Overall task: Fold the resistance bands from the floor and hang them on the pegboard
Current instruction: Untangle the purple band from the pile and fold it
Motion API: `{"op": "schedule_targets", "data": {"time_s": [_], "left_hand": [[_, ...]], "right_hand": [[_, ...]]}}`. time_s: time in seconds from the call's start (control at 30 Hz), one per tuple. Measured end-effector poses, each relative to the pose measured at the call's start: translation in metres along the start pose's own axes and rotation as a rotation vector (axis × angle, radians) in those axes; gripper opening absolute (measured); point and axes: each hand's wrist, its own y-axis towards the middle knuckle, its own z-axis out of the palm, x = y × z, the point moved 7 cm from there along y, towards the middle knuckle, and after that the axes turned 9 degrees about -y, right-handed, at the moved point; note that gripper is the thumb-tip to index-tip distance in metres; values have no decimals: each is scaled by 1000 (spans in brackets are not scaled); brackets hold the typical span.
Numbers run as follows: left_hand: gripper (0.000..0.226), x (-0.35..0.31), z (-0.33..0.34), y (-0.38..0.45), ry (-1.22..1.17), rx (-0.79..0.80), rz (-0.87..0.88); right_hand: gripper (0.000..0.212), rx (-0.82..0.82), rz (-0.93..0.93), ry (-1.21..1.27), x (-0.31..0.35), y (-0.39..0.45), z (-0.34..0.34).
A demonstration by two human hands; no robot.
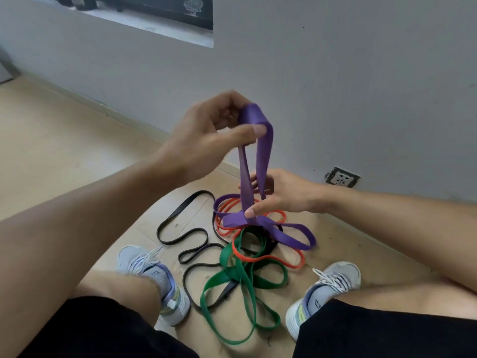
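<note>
A wide purple band [265, 148] rises from the pile on the floor. My left hand [211, 135] holds its top loop up, fingers curled round the fold and thumb pressed on it. Lower down, my right hand [278, 195] pinches the two hanging strands where they meet the rest of the band. Under it lie an orange band [268, 258], a green band [232, 277] and a thin black band [180, 215], tangled together on the floor. No pegboard is in view.
I squat over the pile, one grey shoe [154, 277] to its left and the other shoe [325, 293] to its right. A grey wall runs behind with a socket [342, 177] low down. Light wooden floor [56, 156] stretches left.
</note>
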Motion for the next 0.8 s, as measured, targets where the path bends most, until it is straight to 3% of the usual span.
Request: {"op": "schedule_targets", "data": {"time_s": [0.13, 0.27, 0.5, 0.57, 0.7, 0.8], "left_hand": [[14, -9, -5, 0, -212, -59, 19], [7, -15, -15, 3, -297, -109, 40], [14, 18, -67, 5, -417, -318, -111], [34, 30, -79, 4, -330, -338, -181], [73, 56, -95, -7, 164, -326, -446], [93, 63, -96, -12, 309, -292, -520]], "right_hand": [[30, -12, -2, 34, 1, 4, 0], [29, 42, 14, -171, -9, 9, 10], [16, 35, 135, -156, -24, 6, 2], [11, -22, 157, -139, -22, 4, -11], [3, -264, 217, -188, -15, -1, -43], [14, -379, 153, -298, 5, -6, -58]]}}
